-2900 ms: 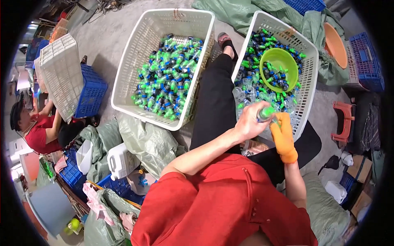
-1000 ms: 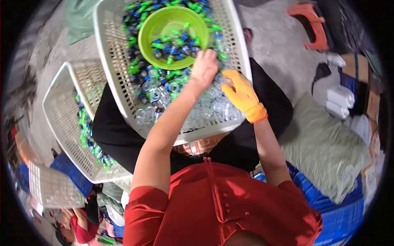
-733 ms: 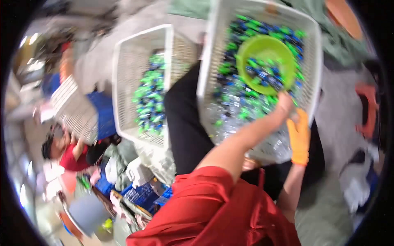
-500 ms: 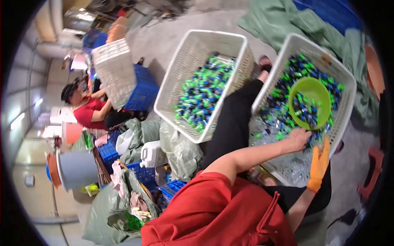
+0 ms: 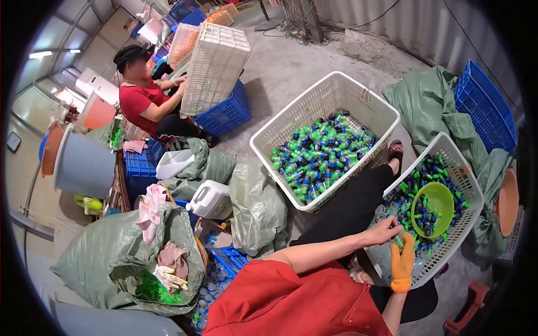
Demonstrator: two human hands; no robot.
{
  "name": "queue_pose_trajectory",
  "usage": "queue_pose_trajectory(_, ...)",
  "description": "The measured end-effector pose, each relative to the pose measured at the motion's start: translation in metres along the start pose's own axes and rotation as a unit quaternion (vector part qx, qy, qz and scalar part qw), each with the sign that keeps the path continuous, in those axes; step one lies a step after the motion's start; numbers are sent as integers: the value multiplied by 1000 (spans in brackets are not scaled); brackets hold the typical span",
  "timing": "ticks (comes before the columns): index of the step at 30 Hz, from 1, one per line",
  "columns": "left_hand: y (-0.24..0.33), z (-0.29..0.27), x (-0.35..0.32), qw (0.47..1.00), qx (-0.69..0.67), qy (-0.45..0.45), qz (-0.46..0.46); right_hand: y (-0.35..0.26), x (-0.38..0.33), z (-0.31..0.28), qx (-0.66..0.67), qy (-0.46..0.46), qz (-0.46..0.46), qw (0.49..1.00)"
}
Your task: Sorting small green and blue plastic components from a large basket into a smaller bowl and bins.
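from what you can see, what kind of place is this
Likely a small workshop for sorting or assembling bottles: white baskets full of small green-capped bottles on a concrete floor, stuffed green sacks, and a corrugated metal wall.

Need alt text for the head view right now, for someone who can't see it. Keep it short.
The person's bare left hand and orange-gloved right hand reach into a white basket of small bottles that also holds a green bowl. A second white basket of green-capped bottles sits to its left; farther left, a co-worker handles an empty white crate.
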State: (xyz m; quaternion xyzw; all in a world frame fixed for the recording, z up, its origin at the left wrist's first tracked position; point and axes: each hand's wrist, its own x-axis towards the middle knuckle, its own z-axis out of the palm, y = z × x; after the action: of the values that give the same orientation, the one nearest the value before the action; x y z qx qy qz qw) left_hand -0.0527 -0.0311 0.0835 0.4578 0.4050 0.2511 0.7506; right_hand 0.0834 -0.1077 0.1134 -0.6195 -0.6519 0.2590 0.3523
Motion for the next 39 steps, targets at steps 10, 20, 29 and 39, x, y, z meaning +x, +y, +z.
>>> queue_pose_trajectory(10, -13, 21, -22, 976, 193, 45, 93, 6, -35, -11, -45, -85, 73, 993)
queue_pose_trajectory(20, 4, -12, -23, 905, 270, -328, 2, -53, -38, -35, -48, -120, -46, 991)
queue_pose_trajectory(29, -18, 12, -48, 748, 592, -119, 276, -54, -70, -20, -3, -156, 147, 977)
queue_pose_trajectory(39, 34, 3, -42, 864, 412, -287, 42, -61, -59, -40, -31, -118, 65, 990)
